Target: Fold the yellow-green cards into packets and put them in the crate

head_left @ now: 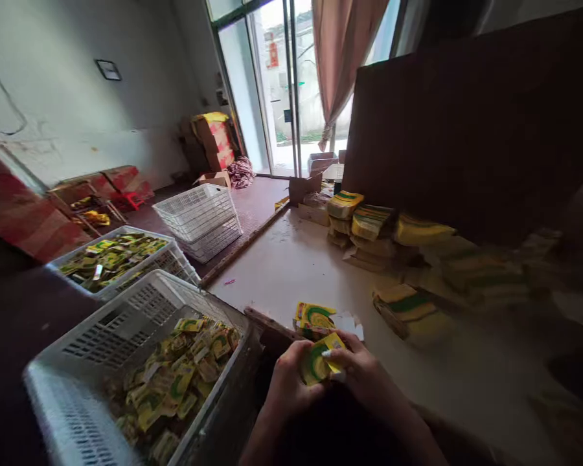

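Both my hands meet low in the middle of the view, at the near edge of a pale table [291,265]. My left hand [287,382] and my right hand [364,375] are each closed on one small yellow-and-green packet [318,361], held between them. Just beyond my fingers lies a small pile of the same flat packets [315,317] on the table. To my left stands a white plastic crate [102,336] partly filled with several loose yellow-and-green packets [179,378].
A second white crate with packets [111,255] stands behind the first, and empty stacked crates [201,217] sit on the floor. Bundled stacks of packets [369,223] line the table's far side before a tall brown board [466,123]. Cardboard boxes [214,139] stand by the glass door.
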Motion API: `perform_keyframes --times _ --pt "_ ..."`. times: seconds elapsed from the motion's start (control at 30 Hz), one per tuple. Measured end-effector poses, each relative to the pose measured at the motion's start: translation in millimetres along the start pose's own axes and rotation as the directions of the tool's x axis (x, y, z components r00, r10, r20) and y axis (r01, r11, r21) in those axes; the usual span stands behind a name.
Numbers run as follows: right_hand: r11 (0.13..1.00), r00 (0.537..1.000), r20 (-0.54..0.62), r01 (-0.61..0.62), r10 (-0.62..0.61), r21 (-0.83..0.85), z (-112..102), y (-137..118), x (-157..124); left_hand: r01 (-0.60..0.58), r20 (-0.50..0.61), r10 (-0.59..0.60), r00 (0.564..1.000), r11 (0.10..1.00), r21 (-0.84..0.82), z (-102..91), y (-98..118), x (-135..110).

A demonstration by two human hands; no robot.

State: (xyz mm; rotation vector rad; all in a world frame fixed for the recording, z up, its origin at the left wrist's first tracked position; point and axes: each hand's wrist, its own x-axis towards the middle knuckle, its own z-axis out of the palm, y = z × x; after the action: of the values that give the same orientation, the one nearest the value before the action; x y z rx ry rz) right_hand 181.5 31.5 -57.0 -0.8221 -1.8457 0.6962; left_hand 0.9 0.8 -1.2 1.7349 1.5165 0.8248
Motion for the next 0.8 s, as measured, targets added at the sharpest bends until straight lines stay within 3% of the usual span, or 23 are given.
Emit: perform_keyframes --times 0.17,0.27,0.43,0.57,0.6,0.63,0.67,0.7,0.73,0.77,0.8 --pt "0.999 0.997 0.078 0.009 -0.012 0.034 2 17 -1 -0.041 0.012 0.040 0.999 0.993 0.112 -1.6 -2 4" --pt "0.998 0.997 0.065 -0.036 0.032 0.051 6 4 0 -0.069 0.008 0.069 0.998 0.984 0.165 -11.1 -3 5" --pt "0.951 0.990 0.082 -0.137 0.119 0.277 4 -22 5 -0.098 0.022 0.095 0.995 0.982 0.162 -24.0 1 5" --pt "0.844 0.965 0.077 -0.257 0.250 0.471 7 -21 13 -0.095 -0.035 0.097 0.995 0.993 0.069 -21.7 2 5" --pt "0.819 0.960 0.079 -0.270 0.267 0.506 8 -18 17 -0.113 -0.140 0.109 0.984 0.993 -0.016 -21.8 1 7" --pt "0.822 0.954 0.076 -0.288 0.289 0.492 9 -13 21 -0.157 -0.307 0.111 0.945 0.979 -0.129 -23.2 0 9" --pt "0.848 0.946 0.059 -0.311 0.318 0.428 9 -9 26 -0.230 -0.492 0.089 0.866 0.945 -0.234 -26.3 0 11" --pt "0.885 0.937 0.027 -0.338 0.348 0.320 9 -4 31 -0.343 -0.714 0.011 0.700 0.883 -0.322 -31.2 -1 13" --pt "0.910 0.926 -0.009 -0.368 0.377 0.189 10 0 36 -0.435 -0.815 -0.057 0.576 0.823 -0.365 -37.8 -1 14" --pt "0.916 0.917 -0.037 -0.395 0.398 0.064 10 4 39 -0.494 -0.858 -0.115 0.500 0.776 -0.392 -45.3 0 15" --pt "0.909 0.909 -0.051 -0.414 0.413 -0.032 11 8 42 -0.539 -0.869 -0.203 0.451 0.714 -0.447 -53.2 0 16"
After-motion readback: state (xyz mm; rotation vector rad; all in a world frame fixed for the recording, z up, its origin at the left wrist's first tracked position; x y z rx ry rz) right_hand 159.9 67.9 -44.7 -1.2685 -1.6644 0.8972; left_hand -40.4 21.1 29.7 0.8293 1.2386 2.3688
